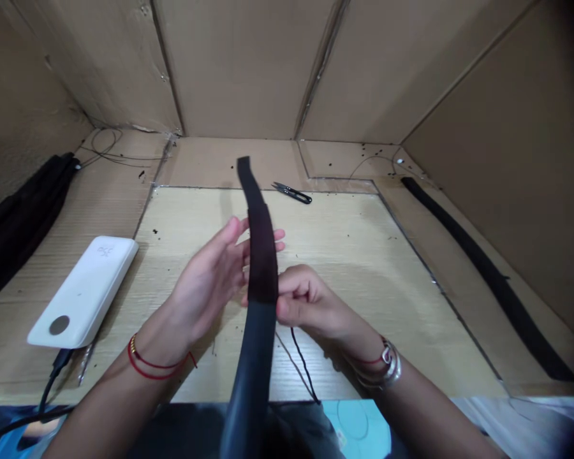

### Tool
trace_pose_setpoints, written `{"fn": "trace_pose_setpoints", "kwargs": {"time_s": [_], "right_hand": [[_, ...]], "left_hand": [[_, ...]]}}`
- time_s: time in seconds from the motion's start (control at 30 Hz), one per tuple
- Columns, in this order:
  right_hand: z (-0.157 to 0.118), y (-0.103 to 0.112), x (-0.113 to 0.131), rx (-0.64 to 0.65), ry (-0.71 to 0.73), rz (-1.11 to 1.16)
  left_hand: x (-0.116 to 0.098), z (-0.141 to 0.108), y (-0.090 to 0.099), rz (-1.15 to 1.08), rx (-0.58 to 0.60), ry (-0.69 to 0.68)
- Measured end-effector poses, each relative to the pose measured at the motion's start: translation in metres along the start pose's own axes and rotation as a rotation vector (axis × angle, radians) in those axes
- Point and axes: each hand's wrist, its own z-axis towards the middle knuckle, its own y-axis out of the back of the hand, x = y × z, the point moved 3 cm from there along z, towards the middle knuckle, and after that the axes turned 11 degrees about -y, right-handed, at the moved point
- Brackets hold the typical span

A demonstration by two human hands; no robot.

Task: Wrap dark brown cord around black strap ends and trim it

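A long black strip (263, 261) runs upright through the middle of the view, its lower part smoother and greyer than the dark fabric-like section above. Behind it, my left hand (210, 280) is open, with fingers spread and their tips showing past the strip's right side. At the strip's right edge, where the two sections meet, my right hand (310, 299) pinches it between thumb and curled fingers. A dark cord (301, 354) hangs below my right hand to the table's front edge. Small black thread snips (293, 192) lie beyond the hands.
On the left are a white power bank (83, 290) with a black cable and a dark cloth bundle (23, 217). Another black strip (488, 274) lies at the right. Cardboard walls (239, 70) enclose the wooden table (387, 255). Loose thread lies in the back corners.
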Motion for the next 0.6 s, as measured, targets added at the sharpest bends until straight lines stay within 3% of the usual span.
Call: {"fn": "trace_pose_setpoints", "kwargs": {"time_s": [0.13,0.33,0.47,0.6], "right_hand": [[0.000,0.008,0.007,-0.076,0.126,0.084],[0.002,0.008,0.006,-0.152,0.105,0.064],[0.002,0.006,0.009,-0.123,0.126,0.062],[0.001,0.007,0.013,-0.162,0.133,-0.014]], "left_hand": [[0.003,-0.003,-0.005,0.106,0.130,0.031],[0.009,0.000,-0.003,0.109,0.096,-0.076],[0.012,-0.001,-0.001,0.127,0.093,-0.198],[0.012,-0.003,-0.006,0.130,0.110,-0.183]]}}
